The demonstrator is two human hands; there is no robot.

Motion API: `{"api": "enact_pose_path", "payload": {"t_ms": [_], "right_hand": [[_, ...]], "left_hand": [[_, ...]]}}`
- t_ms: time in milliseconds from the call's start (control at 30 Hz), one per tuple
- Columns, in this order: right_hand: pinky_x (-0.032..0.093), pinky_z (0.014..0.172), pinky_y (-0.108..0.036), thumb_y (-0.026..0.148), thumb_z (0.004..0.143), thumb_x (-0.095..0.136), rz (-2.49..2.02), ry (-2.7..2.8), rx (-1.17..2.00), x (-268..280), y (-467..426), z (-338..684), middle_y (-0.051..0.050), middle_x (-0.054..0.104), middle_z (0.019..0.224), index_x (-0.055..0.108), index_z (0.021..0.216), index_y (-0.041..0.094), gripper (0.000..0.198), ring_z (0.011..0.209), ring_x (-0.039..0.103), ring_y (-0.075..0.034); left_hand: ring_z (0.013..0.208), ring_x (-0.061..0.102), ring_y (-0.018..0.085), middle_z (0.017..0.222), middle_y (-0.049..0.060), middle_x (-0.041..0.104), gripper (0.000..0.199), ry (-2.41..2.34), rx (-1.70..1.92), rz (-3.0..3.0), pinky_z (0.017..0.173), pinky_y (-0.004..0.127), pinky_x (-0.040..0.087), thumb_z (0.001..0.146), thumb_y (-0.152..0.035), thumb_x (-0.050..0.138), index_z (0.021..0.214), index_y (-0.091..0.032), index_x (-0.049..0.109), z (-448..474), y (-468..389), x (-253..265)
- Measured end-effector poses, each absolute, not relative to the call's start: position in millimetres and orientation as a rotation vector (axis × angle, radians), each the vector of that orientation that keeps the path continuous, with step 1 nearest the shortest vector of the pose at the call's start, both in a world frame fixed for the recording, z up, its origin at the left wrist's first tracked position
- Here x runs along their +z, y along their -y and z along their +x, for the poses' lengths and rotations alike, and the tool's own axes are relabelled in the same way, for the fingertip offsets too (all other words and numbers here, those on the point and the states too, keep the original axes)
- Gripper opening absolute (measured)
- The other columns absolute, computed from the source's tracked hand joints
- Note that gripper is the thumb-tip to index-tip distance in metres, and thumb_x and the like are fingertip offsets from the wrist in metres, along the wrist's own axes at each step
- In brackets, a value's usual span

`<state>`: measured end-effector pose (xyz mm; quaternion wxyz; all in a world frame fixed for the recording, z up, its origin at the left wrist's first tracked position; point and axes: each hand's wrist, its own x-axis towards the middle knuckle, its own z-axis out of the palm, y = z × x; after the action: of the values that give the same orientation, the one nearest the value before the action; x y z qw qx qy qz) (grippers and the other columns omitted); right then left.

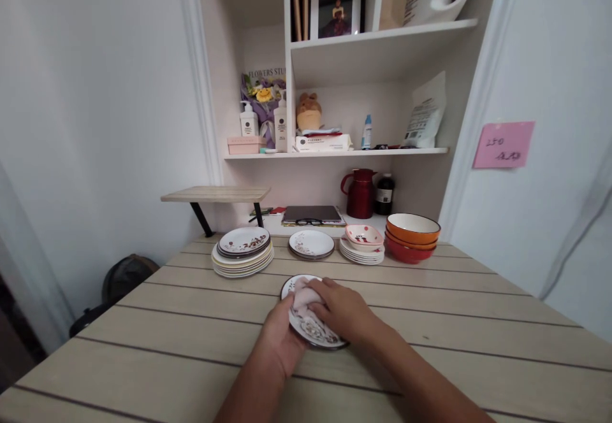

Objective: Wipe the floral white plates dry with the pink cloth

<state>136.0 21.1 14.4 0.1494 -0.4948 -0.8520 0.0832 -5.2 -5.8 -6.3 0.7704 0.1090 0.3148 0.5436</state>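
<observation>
A white plate (313,329) with a dark rim and brown pattern is tilted over the near middle of the table. My left hand (282,334) grips its left edge, the fingers hidden underneath. In my right hand (347,311) a pale pink cloth (304,297) is bunched and pressed against the plate's face. Beyond them lies a short stack of similar patterned plates (312,243). Whether the held plate touches the tabletop, I cannot tell.
On the slatted table (191,321), a taller plate stack (243,264) stands at left. Small dishes (363,235) on white plates (362,256) and stacked orange and red bowls (412,238) are at right. Behind are a small raised shelf (215,193) and a red jug (361,193).
</observation>
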Motion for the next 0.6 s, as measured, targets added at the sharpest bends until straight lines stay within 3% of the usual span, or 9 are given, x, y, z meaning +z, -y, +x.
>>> {"api": "enact_pose_path", "payload": {"t_ms": [100, 367, 600], "right_hand": [[0.04, 0.076, -0.033, 0.034, 0.088, 0.044, -1.562, 2.393, 0.234, 13, -28, 142, -0.012, 0.063, 0.12, 0.05, 0.133, 0.025, 0.047, 0.101, 0.061, -0.026], [0.04, 0.071, -0.036, 0.036, 0.084, 0.047, -1.517, 2.613, 0.275, 33, -9, 161, -0.014, 0.071, 0.104, 0.062, 0.112, 0.021, 0.035, 0.093, 0.065, -0.031], [0.041, 0.085, -0.034, 0.036, 0.082, 0.052, -1.223, 2.54, 0.44, 27, -6, 147, -0.008, 0.066, 0.12, 0.06, 0.119, 0.025, 0.039, 0.105, 0.06, -0.026]], "left_hand": [[0.081, 0.07, 0.027, 0.094, 0.016, 0.074, 0.042, -0.737, 1.184, 0.218, 0.08, 0.04, 0.052, 0.087, -0.028, 0.054, 0.123, -0.007, 0.057, -4, 6, -7], [0.085, 0.07, 0.03, 0.099, 0.019, 0.073, 0.049, -0.73, 1.106, 0.223, 0.081, 0.041, 0.051, 0.086, -0.032, 0.055, 0.127, -0.005, 0.054, -4, 6, -11], [0.069, 0.069, 0.024, 0.085, 0.015, 0.074, 0.039, -0.709, 1.133, 0.249, 0.075, 0.038, 0.052, 0.087, -0.029, 0.054, 0.117, -0.006, 0.06, -5, 6, -8]]}}
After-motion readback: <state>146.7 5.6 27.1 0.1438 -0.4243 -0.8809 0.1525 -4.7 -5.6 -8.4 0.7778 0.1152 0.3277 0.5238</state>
